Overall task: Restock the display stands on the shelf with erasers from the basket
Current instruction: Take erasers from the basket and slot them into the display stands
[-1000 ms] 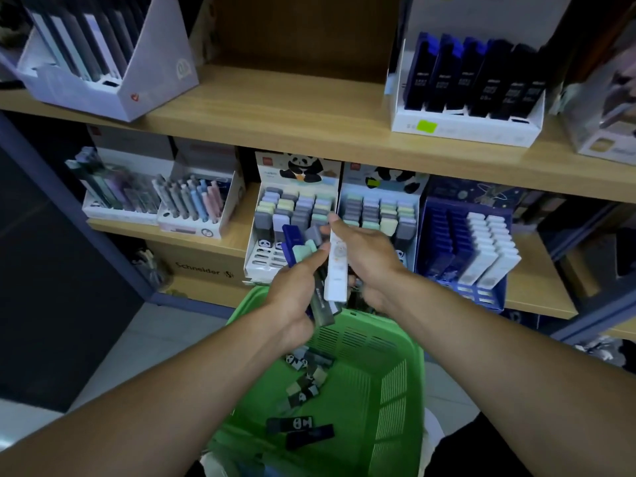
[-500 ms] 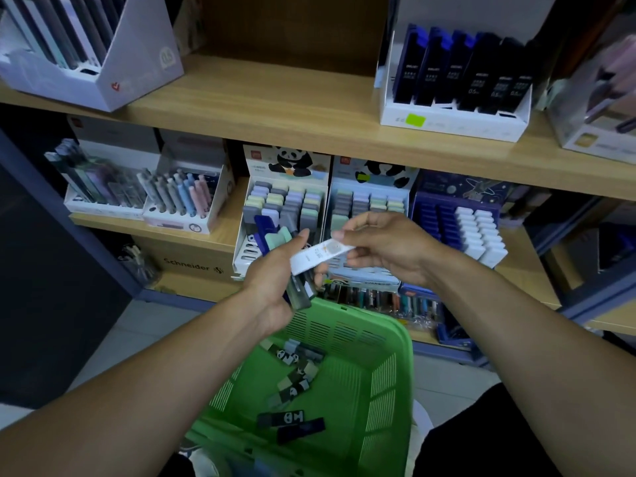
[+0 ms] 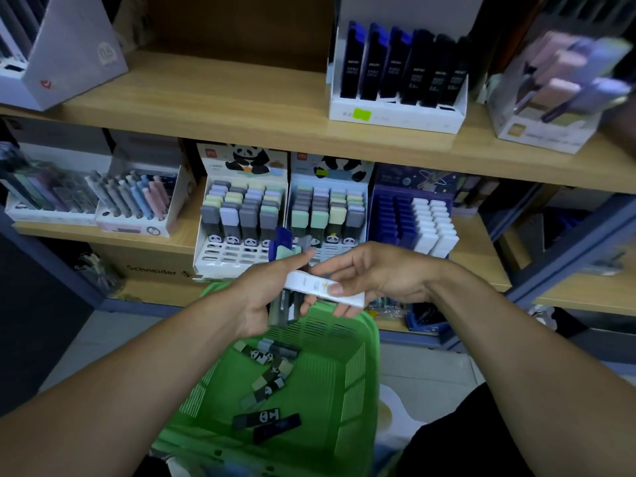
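The left hand point(image 3: 261, 297) clutches a mixed bundle of sleeved erasers point(image 3: 287, 270), a ready supply. The right hand point(image 3: 371, 280) pinches one long white rectangular eraser point(image 3: 325, 292) just above the green slatted plastic basket point(image 3: 351, 373), likely bound for the blue slotted display stand point(image 3: 395, 215) beyond that hand.

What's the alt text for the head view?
The right hand pulls a white eraser from a bundle of erasers held in the left hand, above a green basket and below shelf stands of erasers.
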`<state>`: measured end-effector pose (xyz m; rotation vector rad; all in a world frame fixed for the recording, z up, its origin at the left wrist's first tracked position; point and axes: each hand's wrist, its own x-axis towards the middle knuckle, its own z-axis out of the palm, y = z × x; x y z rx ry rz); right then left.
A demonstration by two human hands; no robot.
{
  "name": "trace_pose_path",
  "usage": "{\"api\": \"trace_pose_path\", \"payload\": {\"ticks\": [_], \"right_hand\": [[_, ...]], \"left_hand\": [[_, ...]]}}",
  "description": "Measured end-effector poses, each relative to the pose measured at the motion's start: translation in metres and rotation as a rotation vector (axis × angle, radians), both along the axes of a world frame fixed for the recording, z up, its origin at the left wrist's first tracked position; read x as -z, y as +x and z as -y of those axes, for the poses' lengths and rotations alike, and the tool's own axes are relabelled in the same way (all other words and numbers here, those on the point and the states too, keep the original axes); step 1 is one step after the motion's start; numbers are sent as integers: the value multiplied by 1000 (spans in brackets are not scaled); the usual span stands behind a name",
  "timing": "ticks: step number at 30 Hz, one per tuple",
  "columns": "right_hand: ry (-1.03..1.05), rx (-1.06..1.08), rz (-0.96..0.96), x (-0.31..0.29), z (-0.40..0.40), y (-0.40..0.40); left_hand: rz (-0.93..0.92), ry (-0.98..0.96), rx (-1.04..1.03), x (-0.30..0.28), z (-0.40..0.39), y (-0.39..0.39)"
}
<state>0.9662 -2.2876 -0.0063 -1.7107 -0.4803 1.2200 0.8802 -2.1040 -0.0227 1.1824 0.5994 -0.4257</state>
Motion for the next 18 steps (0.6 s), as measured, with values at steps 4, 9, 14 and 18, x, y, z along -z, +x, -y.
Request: {"api": "trace_pose_path", "payload": {"ticks": [4,9,14,18], "right_hand": [[73,-38,-59,1,34,0],[139,350,40,2,73,6],[46,595,520,13,99,11],[-45,639,832,20,112,13]], "left_hand": [[17,-31,40,-4,14,8],[39,-40,13,-9,36,19],[18,-94,88,-4,62,20],[21,-103,99,-1,73,21]]}}
